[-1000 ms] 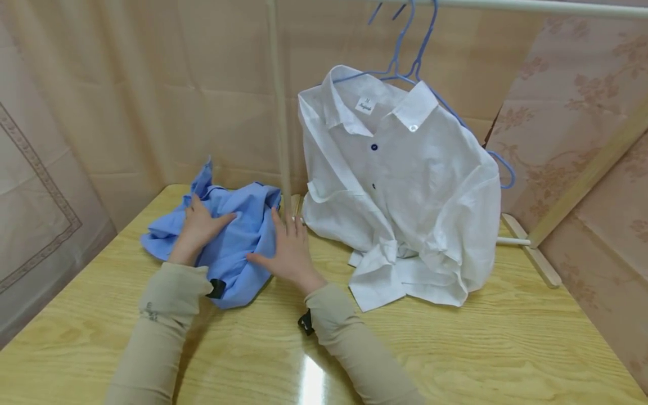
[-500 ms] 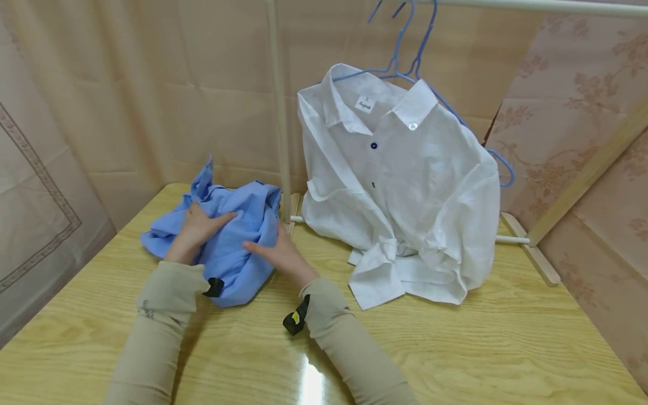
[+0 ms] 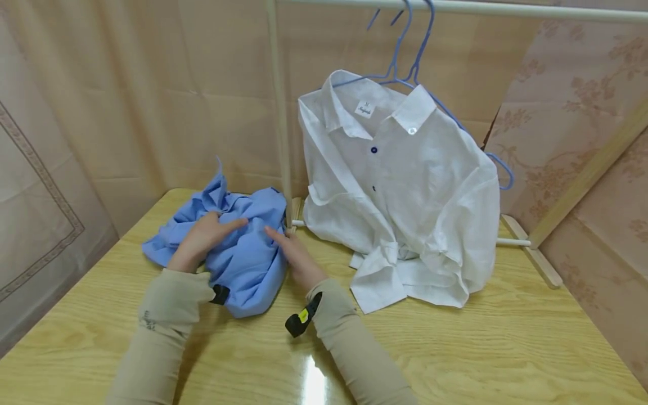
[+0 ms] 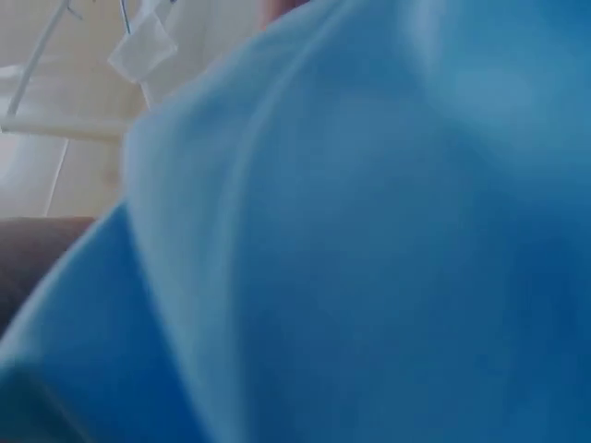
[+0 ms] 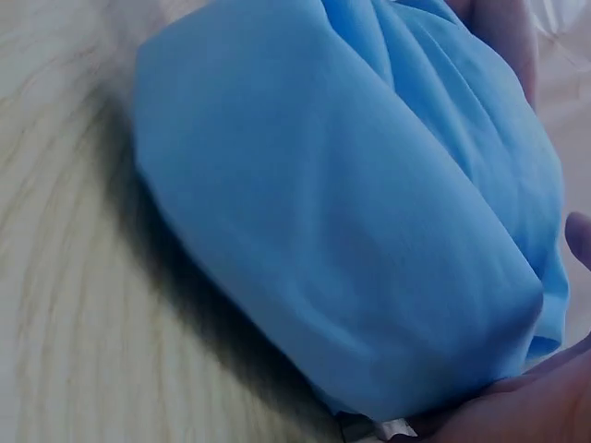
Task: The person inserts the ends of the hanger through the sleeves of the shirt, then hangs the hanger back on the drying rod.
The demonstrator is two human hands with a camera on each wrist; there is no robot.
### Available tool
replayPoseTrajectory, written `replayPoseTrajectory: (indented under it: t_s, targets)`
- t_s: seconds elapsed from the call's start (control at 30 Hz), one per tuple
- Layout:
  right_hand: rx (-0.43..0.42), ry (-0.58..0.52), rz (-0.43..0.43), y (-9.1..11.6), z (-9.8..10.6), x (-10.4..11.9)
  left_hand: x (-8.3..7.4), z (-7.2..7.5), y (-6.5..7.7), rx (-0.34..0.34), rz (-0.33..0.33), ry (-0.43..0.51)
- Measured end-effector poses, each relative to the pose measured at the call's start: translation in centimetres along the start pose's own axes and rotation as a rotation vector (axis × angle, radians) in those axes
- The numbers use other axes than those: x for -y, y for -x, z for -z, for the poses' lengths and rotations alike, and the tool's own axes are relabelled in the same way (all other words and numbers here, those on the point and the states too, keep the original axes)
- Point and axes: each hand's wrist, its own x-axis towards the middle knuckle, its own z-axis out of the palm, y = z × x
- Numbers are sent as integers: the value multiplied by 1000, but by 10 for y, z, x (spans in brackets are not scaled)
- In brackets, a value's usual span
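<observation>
A crumpled blue shirt (image 3: 248,259) lies bundled at the left of the wooden table (image 3: 283,360). The left hand (image 3: 203,239) grips its left part, thumb stretched across the top and fingers lost among the folds. On the right side, the right hand (image 3: 302,260) holds the bundle's edge, with the thumb over the cloth and the other fingers hidden behind it. Blue cloth (image 4: 369,231) fills most of the left wrist view. In the right wrist view, part of the right hand (image 5: 526,406) shows against the lower edge of the shirt (image 5: 342,221).
Right of the hands, a white shirt (image 3: 420,180) hangs on a blue hanger (image 3: 395,67) from a white rack bar (image 3: 506,8). Its hem touches the table. A rack post (image 3: 280,124) stands just behind the blue shirt. Curtains (image 3: 152,84) close off the back.
The right hand's fingers, spread beside the blue shirt at first, have gone behind its edge. The bundle and both hands have shifted slightly to the right.
</observation>
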Motion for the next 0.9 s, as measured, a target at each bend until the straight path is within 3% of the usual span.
replayPoseTrajectory:
  t_s: [0.4, 0.67, 0.9]
  targets:
    - [42, -187, 37, 13, 14, 20, -24, -17, 8, -98, -138, -49]
    - [81, -165, 72, 25, 15, 32, -39, -22, 21, -166, -240, -43]
    - [49, -21, 167, 40, 17, 42, -52, -23, 38, -244, -355, -69]
